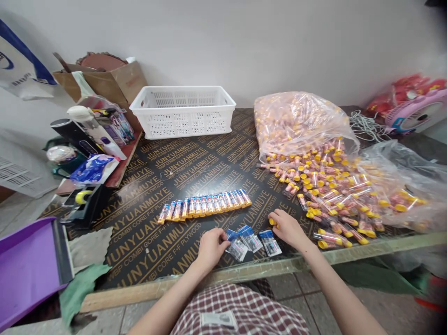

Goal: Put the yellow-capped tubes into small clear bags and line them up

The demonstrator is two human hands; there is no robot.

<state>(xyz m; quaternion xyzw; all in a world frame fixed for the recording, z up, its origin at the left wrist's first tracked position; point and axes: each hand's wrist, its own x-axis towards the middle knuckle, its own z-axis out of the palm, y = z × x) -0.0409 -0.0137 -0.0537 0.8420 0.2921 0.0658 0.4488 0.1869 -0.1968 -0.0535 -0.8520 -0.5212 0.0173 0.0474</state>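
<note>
My left hand (213,246) rests at the near side of the dark board, fingers curled at the edge of several small clear packets with blue tops (237,246); what it holds, if anything, is hidden. My right hand (284,225) is closed around a yellow-capped tube (273,222), just above the rightmost packet (270,243). Beyond both hands lies a row of blue, white and orange tubes (207,204), side by side. Many loose yellow-capped tubes (328,186) are heaped to the right.
A white basket (185,118) stands at the back by the wall, left of a large plastic bag of tubes (296,123). A tape dispenser (84,204) and a purple dustpan (30,270) are at left. A pink fan (419,111) is far right.
</note>
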